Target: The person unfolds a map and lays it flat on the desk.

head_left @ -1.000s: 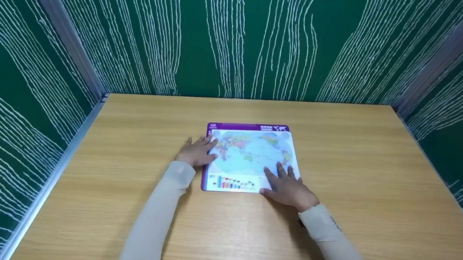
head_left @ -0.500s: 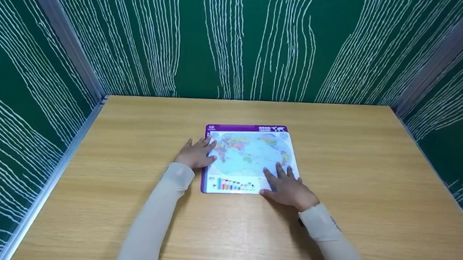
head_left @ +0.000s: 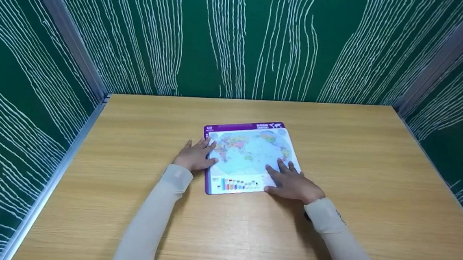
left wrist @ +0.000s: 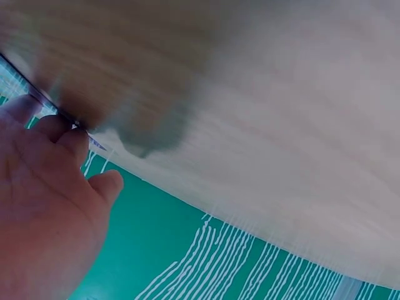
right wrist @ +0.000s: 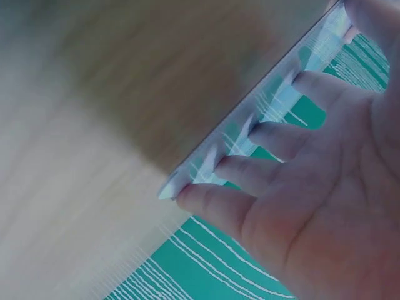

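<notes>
Head view: a map board (head_left: 250, 158) is seen flat near the middle of the counter (head_left: 374, 189). Its left edge is touched by the left hand (head_left: 195, 157), its near right corner pressed by the right hand (head_left: 293, 185); both grips are spread flat, nothing clasped.

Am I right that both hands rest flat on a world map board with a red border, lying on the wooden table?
Not quite: the border is purple, as the head view shows. The left hand and right hand do rest flat on the map board on the wooden table.
</notes>
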`<action>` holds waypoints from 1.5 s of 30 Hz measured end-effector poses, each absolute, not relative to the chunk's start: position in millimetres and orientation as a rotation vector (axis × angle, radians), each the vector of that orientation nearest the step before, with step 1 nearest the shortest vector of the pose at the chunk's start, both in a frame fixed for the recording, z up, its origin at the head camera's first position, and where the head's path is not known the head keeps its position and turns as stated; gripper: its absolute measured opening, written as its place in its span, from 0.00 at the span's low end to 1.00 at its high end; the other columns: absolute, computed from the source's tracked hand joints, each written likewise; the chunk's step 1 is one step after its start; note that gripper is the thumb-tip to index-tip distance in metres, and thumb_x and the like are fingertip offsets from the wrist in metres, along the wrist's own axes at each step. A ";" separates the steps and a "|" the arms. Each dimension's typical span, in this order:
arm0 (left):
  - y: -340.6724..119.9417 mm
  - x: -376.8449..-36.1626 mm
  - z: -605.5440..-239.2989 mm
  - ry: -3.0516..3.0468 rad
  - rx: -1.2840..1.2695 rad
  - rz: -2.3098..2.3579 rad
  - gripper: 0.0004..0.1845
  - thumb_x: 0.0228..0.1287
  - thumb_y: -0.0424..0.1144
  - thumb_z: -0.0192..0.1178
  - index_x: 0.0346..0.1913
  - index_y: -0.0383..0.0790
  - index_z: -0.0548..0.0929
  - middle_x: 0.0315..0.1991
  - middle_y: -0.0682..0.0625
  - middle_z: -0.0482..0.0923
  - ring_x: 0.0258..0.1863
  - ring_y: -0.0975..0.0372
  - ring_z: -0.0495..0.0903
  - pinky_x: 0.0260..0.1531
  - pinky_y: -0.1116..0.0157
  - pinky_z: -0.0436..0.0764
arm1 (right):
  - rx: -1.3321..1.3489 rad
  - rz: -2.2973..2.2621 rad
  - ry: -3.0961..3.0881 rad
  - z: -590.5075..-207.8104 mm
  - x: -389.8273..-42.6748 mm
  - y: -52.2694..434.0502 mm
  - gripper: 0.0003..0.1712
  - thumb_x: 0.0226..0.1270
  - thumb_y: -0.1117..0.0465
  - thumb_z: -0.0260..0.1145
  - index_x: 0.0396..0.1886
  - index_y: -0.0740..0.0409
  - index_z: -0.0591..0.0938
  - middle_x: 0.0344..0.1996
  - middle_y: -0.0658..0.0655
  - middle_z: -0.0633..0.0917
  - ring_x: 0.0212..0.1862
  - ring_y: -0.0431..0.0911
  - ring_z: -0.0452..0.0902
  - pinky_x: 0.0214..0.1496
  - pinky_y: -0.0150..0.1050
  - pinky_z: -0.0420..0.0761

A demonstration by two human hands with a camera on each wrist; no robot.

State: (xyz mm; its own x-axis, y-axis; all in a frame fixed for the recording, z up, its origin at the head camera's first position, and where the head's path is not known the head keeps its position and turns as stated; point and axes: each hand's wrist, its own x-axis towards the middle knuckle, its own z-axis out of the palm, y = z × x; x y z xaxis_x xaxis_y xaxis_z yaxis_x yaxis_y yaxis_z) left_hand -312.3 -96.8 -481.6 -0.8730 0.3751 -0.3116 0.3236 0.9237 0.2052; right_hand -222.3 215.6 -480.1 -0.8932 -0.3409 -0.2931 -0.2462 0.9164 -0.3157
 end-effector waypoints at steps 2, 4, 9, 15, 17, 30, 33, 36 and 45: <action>-97.6 -310.5 -482.1 2.736 0.513 0.210 0.38 0.69 0.65 0.41 0.76 0.55 0.48 0.78 0.53 0.38 0.78 0.59 0.37 0.75 0.48 0.34 | -0.436 -0.395 2.721 -479.7 -225.2 218.2 0.44 0.67 0.35 0.55 0.76 0.45 0.55 0.77 0.64 0.46 0.75 0.69 0.36 0.68 0.73 0.49; -98.1 -309.1 -482.5 2.741 0.518 0.196 0.38 0.69 0.65 0.41 0.76 0.54 0.48 0.78 0.53 0.38 0.78 0.58 0.38 0.75 0.48 0.34 | -0.431 -0.407 2.705 -479.5 -228.6 220.8 0.44 0.66 0.34 0.55 0.76 0.43 0.55 0.77 0.63 0.46 0.75 0.68 0.36 0.69 0.72 0.48; -98.3 -305.6 -483.5 2.748 0.532 0.167 0.40 0.69 0.66 0.41 0.77 0.52 0.47 0.78 0.50 0.38 0.78 0.57 0.38 0.75 0.49 0.34 | -0.420 -0.453 2.668 -479.6 -236.1 226.9 0.45 0.63 0.33 0.57 0.76 0.40 0.55 0.78 0.60 0.45 0.76 0.66 0.34 0.70 0.72 0.45; -97.4 -301.3 -482.8 2.748 0.543 0.204 0.40 0.69 0.65 0.43 0.77 0.50 0.48 0.78 0.47 0.39 0.78 0.55 0.38 0.75 0.49 0.36 | -0.420 -0.525 2.645 -479.5 -243.4 233.7 0.45 0.61 0.34 0.60 0.75 0.38 0.58 0.78 0.57 0.45 0.76 0.65 0.33 0.69 0.73 0.45; -97.1 -299.8 -483.3 2.751 0.543 0.201 0.40 0.69 0.65 0.43 0.77 0.49 0.48 0.78 0.46 0.39 0.78 0.55 0.38 0.76 0.50 0.37 | -0.419 -0.549 2.638 -479.2 -245.6 235.2 0.45 0.60 0.34 0.61 0.74 0.38 0.59 0.78 0.57 0.46 0.76 0.65 0.33 0.69 0.74 0.45; -92.4 -283.6 -480.8 2.740 0.478 0.250 0.43 0.68 0.64 0.45 0.77 0.45 0.47 0.78 0.42 0.39 0.78 0.51 0.37 0.76 0.50 0.38 | -0.408 -0.532 2.622 -479.4 -260.4 242.5 0.47 0.54 0.32 0.64 0.73 0.31 0.60 0.78 0.51 0.47 0.78 0.60 0.32 0.69 0.73 0.44; -90.4 -278.9 -480.1 2.745 0.463 0.234 0.43 0.68 0.64 0.44 0.77 0.44 0.47 0.78 0.41 0.38 0.78 0.50 0.37 0.76 0.50 0.40 | -0.432 -0.514 2.613 -477.1 -261.6 243.8 0.47 0.54 0.32 0.64 0.73 0.31 0.59 0.78 0.52 0.46 0.78 0.60 0.32 0.70 0.73 0.43; -87.3 -274.3 -480.0 2.743 0.438 0.222 0.43 0.68 0.64 0.43 0.77 0.44 0.46 0.78 0.40 0.37 0.77 0.49 0.36 0.76 0.51 0.41 | -0.450 -0.510 2.601 -476.0 -263.4 245.8 0.48 0.53 0.32 0.65 0.73 0.32 0.60 0.78 0.52 0.46 0.78 0.60 0.31 0.70 0.73 0.42; -80.4 -266.4 -481.2 2.751 0.395 0.200 0.43 0.69 0.64 0.42 0.77 0.43 0.46 0.78 0.39 0.36 0.77 0.48 0.36 0.76 0.51 0.40 | -0.500 -0.537 2.580 -476.8 -273.7 252.0 0.51 0.49 0.31 0.67 0.73 0.35 0.61 0.78 0.53 0.47 0.78 0.60 0.32 0.72 0.70 0.44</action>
State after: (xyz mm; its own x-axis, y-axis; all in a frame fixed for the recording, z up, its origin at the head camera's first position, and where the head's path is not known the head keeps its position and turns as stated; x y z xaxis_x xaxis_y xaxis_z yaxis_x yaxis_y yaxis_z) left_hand -266.4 -80.4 -481.2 -0.8985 0.2961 -0.3239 0.2461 0.9511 0.1868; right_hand -273.7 252.0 -476.8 -0.8304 -0.4287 -0.3558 -0.2511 0.8581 -0.4478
